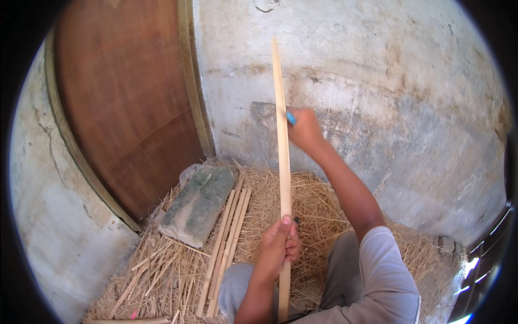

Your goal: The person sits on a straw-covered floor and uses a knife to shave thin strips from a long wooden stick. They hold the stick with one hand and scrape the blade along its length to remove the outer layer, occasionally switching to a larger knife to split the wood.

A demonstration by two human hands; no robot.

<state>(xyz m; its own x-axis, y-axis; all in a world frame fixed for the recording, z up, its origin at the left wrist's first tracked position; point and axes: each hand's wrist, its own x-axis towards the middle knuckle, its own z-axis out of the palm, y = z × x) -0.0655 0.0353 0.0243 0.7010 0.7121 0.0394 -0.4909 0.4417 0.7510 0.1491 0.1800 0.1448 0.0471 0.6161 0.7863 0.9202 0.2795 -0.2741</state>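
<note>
A long, pale wooden strip [283, 156] stands nearly upright in front of me, its tip rising against the wall. Fingers and thumb of my left hand [275, 245] wrap around its lower part. Higher up, my right hand [306, 131] is closed on a blue-handled tool [291, 117] at the strip's right edge. The tool's working end cannot be made out. A small dark thing [296, 221] shows just behind my left fingers; its kind is unclear.
Several narrow strips [231, 237] lie on the floor to the left, beside a greyish stone block [197, 208]. Straw-like shavings [318, 200] cover the ground. A brown door [127, 102] and a stained wall [377, 119] stand ahead.
</note>
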